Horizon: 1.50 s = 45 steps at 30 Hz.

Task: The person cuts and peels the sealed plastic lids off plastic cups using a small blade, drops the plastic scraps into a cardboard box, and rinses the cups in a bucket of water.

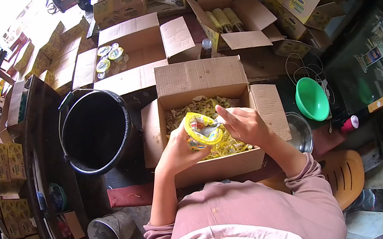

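A yellow-rimmed cup [203, 130] sits above the box [218, 168], grasped by the left hand [177, 153]. The right hand [246, 122] is at its rim; whether it grips anything, I cannot tell. Below lie yellow strips [233, 145]; a black bucket [96, 130] and green bowl [312, 99] flank the box.

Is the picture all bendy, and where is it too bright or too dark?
In the head view, straight edges bend and corners go black; in the head view, glare whitens the upper left; in the head view, the black bucket looks almost featureless inside.
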Each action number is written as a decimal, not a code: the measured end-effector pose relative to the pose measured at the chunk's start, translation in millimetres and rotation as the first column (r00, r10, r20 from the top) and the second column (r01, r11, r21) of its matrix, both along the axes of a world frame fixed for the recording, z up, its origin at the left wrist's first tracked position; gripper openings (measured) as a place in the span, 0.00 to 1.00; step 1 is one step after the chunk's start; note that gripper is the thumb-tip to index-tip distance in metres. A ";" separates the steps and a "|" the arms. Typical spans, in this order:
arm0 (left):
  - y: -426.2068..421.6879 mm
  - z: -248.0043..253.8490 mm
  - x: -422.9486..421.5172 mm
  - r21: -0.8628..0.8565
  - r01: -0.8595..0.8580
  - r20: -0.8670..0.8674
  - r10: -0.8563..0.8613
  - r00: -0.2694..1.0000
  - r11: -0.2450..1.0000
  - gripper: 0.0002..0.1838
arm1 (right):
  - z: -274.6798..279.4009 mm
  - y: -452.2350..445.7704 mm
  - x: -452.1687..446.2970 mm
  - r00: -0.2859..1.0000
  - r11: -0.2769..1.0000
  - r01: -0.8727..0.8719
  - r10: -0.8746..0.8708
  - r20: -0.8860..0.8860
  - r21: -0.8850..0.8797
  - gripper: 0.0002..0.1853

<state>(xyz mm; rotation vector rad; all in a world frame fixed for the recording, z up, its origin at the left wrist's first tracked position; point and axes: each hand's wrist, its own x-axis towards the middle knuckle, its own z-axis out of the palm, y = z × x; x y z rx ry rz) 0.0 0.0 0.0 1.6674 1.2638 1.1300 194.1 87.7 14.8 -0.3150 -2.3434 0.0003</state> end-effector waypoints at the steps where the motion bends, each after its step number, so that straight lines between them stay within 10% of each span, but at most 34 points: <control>1: 0.5 -1.1 0.2 -0.005 0.011 0.035 -0.011 0.999 1.000 0.29 | 0.3 -0.5 -0.6 1.000 1.000 -0.008 0.008 -0.011 -0.005 0.35; 11: -1.2 0.0 4.3 -0.107 0.127 0.436 -0.069 0.898 0.986 0.25 | 3.2 0.5 3.7 0.998 0.999 -0.041 0.039 -0.049 -0.025 0.35; 19: 4.2 -2.0 8.2 -0.030 0.260 0.390 -0.228 0.892 0.965 0.23 | 7.9 -0.8 -1.9 0.997 0.998 -0.056 0.058 -0.058 0.028 0.35; 29: 8.3 -21.0 11.1 -0.037 0.721 0.831 -0.379 0.407 0.692 0.27 | 4.2 0.8 -10.8 0.983 0.990 -0.126 0.133 -0.123 0.065 0.34; 35: 12.2 -34.0 -0.2 -0.170 0.328 0.559 -0.183 0.809 0.929 0.40 | 1.4 8.3 -4.1 0.994 0.997 -0.067 0.069 -0.089 0.021 0.33; 45: 9.8 -4.4 15.6 0.060 -0.092 0.118 0.084 0.989 0.994 0.36 | 4.7 13.3 -7.3 0.999 0.995 -0.029 0.032 -0.029 0.099 0.34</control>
